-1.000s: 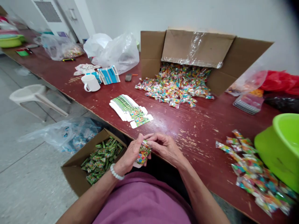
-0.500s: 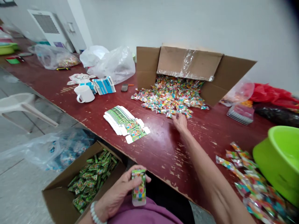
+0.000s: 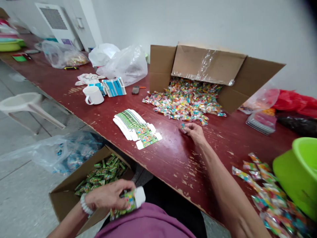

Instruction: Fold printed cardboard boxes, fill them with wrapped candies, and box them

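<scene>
1. The left hand (image 3: 109, 196) has its thumb and fingers wrapped around a small green candy box (image 3: 128, 201). The box is tipped over sideways, just above the person's purple shirt (image 3: 146, 223). Its white end flap points to the right.
2. The right hand (image 3: 196, 133) pinches one small wrapped candy (image 3: 183, 128) between its thumb and fingers. The candy has a shiny wrapper with some blue in it. This hand is over the red table (image 3: 160, 162), near the front of a big candy pile (image 3: 183, 104).
3. The candy pile spills out of a large cardboard box (image 3: 208, 66) by the wall. The box lies open with its flaps spread.
4. A row of flat green cartons (image 3: 133, 124) lies on the table, left of the right hand. They overlap like a fan of cards.
5. A lower cardboard box (image 3: 59, 203) sits below the table edge, beside the left hand. Lots of little green packs (image 3: 106, 172) are inside it.
6. A white mug (image 3: 96, 96) stands farther back on the table, next to a blue and white carton (image 3: 115, 87).
7. On the right is a bright green tub (image 3: 292, 175). Longer candy packs (image 3: 269, 190) lie in a heap beside it.
</scene>
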The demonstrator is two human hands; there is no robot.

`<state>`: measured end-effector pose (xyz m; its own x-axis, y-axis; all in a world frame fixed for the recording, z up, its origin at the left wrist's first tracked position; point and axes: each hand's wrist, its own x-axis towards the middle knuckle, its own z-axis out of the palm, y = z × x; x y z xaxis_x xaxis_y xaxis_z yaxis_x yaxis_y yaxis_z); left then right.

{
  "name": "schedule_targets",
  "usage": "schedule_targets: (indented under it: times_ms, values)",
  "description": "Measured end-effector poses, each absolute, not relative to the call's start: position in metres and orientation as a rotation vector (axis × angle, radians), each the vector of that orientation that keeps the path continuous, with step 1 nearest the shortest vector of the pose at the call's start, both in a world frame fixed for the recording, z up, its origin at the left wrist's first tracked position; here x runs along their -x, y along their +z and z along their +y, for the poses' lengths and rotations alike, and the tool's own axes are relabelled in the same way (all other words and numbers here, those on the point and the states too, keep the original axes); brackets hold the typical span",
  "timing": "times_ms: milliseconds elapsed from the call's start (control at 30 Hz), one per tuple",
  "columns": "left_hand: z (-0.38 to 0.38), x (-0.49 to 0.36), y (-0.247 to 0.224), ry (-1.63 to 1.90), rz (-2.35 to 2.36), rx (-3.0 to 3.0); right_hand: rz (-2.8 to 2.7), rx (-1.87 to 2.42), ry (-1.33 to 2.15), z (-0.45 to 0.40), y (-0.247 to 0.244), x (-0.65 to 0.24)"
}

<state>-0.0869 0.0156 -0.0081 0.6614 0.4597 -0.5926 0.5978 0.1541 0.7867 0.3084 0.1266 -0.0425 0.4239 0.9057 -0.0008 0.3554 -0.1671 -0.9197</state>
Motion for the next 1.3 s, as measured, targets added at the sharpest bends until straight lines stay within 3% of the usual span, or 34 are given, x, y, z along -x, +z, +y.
schedule_targets:
  times_ms: [167, 333, 567, 800, 1033, 1300]
  values:
    - [0.016, 0.051, 0.003, 0.274, 0.922, -1.051, -1.039, 1.429, 1.097, 0.061, -0.021, -0.259]
    - [0.012, 0.021, 0.007, 0.409, 0.818, -1.033, -1.188, 1.118, 1.451, 0.017, 0.004, -0.220]
    - [0.001, 0.007, 0.002, 0.419, 0.812, -1.162, -1.808, 1.139, 1.183, -0.004, 0.029, -0.192]
    - [0.002, 0.008, -0.004, 0.605, 0.792, -0.712, -1.202, 1.147, 1.234, 0.002, 0.022, -0.193]
    - [-0.006, -0.003, -0.002, 0.752, 0.883, -0.756, -1.039, 0.994, 1.645, -0.010, -0.009, -0.171]
    - [-0.005, -0.006, 0.002, 0.624, 0.764, -0.409, -1.418, 1.100, 1.199, -0.017, -0.004, -0.165]
